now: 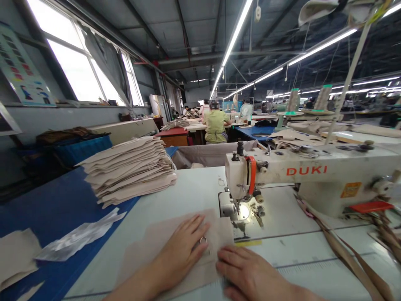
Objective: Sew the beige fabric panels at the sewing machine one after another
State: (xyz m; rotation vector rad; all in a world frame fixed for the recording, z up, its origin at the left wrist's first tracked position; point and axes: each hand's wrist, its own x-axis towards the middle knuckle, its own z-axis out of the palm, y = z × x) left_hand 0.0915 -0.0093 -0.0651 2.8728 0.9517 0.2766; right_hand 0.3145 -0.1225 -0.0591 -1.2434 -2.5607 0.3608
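My left hand (183, 251) lies flat, fingers spread, on a beige fabric piece (156, 240) spread on the white sewing table (194, 184); a ring shows on one finger. My right hand (247, 271) rests beside it on the fabric's right edge, fingers stretched toward the left, holding nothing. Just beyond the fingertips stands the needle and presser foot (239, 215) of a white DUKI sewing machine (313, 171), lit by its lamp.
A tall stack of beige cut pieces (131, 169) sits at the table's left rear. Silvery plastic wrap (78, 238) and fabric scraps (15, 255) lie on the blue surface at left. Beige strap tape (347, 259) trails at right. A seated person (215, 125) works farther back.
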